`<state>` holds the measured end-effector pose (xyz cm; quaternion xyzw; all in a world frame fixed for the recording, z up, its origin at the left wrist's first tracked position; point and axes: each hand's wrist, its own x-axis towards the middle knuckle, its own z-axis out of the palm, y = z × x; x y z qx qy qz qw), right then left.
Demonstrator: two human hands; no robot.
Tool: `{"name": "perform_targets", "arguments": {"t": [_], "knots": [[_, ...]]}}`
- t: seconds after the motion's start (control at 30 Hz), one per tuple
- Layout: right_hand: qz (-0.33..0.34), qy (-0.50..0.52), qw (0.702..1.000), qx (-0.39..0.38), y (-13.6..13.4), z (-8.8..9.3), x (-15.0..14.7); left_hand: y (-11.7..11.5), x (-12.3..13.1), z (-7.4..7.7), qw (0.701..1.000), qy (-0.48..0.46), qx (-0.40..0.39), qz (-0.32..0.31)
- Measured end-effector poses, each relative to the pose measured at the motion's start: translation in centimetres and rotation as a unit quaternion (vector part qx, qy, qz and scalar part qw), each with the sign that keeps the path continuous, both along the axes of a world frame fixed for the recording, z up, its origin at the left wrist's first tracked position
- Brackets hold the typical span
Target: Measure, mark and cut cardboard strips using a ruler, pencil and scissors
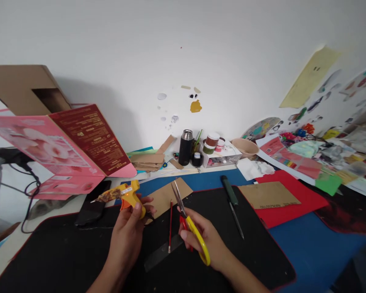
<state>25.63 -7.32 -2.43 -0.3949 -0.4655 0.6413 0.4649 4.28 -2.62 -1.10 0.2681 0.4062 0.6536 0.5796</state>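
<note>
My left hand [131, 228] is closed round the handle of a yellow-orange glue gun [122, 194], whose crusted nozzle points left. My right hand [201, 238] grips yellow-and-red scissors [187, 221], blades slightly parted and pointing up toward a brown cardboard piece [164, 197] lying on the black mat [64, 252]. A red pencil [171, 224] lies between my hands, its lower end over a grey ruler [160, 256].
A green-handled knife [232, 203] lies to the right on the mat, beside another cardboard sheet [268, 195] on red paper. A pink box [57, 150] and a phone [93, 203] are at left. A black flask [186, 147], jars and craft clutter line the wall.
</note>
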Motion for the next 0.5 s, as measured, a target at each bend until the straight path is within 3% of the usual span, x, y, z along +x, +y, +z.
{"name": "perform_targets", "arguments": {"t": [0.17, 0.5], "knots": [[-0.071, -0.022, 0.997, 0.001, 1.2, 0.6, -0.4, -0.2, 0.1, -0.1, 0.999, 0.034, 0.008, -0.003], [-0.101, -0.007, 0.995, 0.012, 3.4, 0.6, -1.1, -0.8, 0.5, -0.6, 0.998, 0.054, 0.015, -0.025]]}}
